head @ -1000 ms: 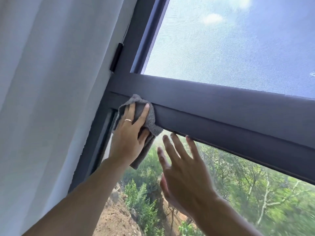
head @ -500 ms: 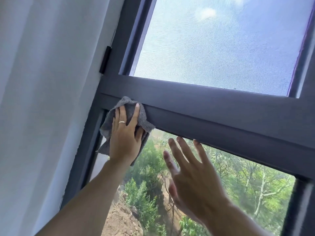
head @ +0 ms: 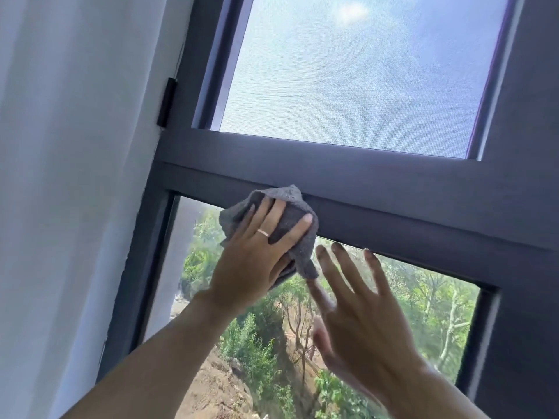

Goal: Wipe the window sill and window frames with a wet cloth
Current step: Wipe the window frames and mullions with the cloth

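Note:
A dark grey horizontal window frame bar (head: 423, 204) crosses the view between an upper mesh-screened pane (head: 363, 80) and a lower glass pane (head: 429, 300). My left hand (head: 257, 258), a ring on one finger, presses a grey cloth (head: 287, 198) flat against the bar's lower edge with straight fingers. A tail of the cloth hangs below the palm. My right hand (head: 360, 322) lies open with spread fingers against the lower glass, just right of the cloth, fingertips near the bar.
A white curtain (head: 60, 176) hangs along the left. The frame's left upright (head: 142, 267) carries a black hinge (head: 165, 101); another upright (head: 520, 328) stands at the right. Trees and a rocky slope show through the lower glass.
My left hand has slid the cloth to the right along the bar, away from the left corner. My right hand stays flat on the lower glass.

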Available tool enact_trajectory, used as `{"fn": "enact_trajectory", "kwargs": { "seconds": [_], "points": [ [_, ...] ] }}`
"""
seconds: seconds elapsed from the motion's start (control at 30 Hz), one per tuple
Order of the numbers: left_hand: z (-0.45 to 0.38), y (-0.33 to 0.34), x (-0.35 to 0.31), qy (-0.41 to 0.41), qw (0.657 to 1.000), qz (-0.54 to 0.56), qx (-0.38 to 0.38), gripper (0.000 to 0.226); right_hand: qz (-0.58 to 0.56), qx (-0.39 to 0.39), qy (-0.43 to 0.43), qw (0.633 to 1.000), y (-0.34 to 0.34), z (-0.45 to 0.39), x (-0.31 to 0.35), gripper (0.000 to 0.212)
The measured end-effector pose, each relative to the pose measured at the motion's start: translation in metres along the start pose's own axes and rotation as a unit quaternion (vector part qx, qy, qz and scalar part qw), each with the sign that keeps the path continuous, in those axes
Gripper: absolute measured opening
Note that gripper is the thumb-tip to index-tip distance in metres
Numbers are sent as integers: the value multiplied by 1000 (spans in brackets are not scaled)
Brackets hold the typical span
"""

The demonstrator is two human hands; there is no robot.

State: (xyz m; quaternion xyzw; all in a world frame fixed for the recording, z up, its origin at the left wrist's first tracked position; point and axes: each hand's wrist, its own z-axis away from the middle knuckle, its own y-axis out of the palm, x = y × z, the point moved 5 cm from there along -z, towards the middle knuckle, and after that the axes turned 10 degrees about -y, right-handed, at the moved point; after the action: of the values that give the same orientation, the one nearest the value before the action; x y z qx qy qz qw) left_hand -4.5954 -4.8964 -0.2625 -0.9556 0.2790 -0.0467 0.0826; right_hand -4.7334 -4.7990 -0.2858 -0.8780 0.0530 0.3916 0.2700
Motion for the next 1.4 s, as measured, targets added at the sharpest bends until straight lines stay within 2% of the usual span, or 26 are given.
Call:
{"fn": "enact_trajectory", "kwargs": {
  "seconds": [0.03, 0.07, 0.17, 0.3, 0.37, 0.57, 0.7, 0.73, 0.83, 0.97, 1.03, 1.13, 1.2, 1.3, 1.4],
  "points": [
    [-2, -2, 3, 20, 1000, -15, 0, 52, -6, -4, 6, 1000, 0, 3, 0, 70],
    [-4, -3, 11, 6, 1000, -23, -1, 52, -9, -5, 16, 1000, -2, 6, -1, 70],
    [-3, -4, 22, -89, 996, -8, 2, 56, -6, -10, 38, 999, -5, 20, -4, 69],
    [-7, -4, -31, -19, 1000, -6, -2, 56, -6, -6, 39, 999, -10, 31, -8, 63],
    [-11, -6, -39, -21, 1000, -1, -9, 56, 2, -2, 40, 999, -15, 33, -10, 61],
    [-6, -13, -19, -145, 988, 46, -32, 55, 29, 34, 50, 998, -30, 54, -22, 65],
    [-15, -16, -79, 3, 999, 36, -36, 52, 34, 72, 61, 995, -31, 66, -22, 74],
    [-18, -16, -90, 13, 998, 38, -41, 51, 34, 77, 61, 995, -33, 70, -21, 74],
    [-18, -13, -81, -17, 998, 39, -34, 54, 37, 85, 62, 994, -39, 77, -23, 70],
    [-11, -12, -54, -86, 995, 38, -31, 58, 49, 122, 56, 990, -42, 88, -30, 51],
    [-16, -14, -73, -55, 997, 37, -43, 57, 48, 113, 59, 991, -42, 91, -34, 49],
    [-26, -17, -118, 38, 997, 35, -61, 52, 29, 101, 75, 992, -44, 88, -32, 57],
    [-29, -18, -129, 51, 996, 43, -67, 47, 25, 102, 76, 992, -45, 89, -31, 59],
    [-26, -16, -122, 47, 996, 28, -74, 51, 25, 97, 65, 993, -49, 97, -32, 55],
    [-30, -20, -145, 65, 993, 26, -91, 52, 45, 86, 49, 994, -58, 109, -37, 51]
  ]
}}
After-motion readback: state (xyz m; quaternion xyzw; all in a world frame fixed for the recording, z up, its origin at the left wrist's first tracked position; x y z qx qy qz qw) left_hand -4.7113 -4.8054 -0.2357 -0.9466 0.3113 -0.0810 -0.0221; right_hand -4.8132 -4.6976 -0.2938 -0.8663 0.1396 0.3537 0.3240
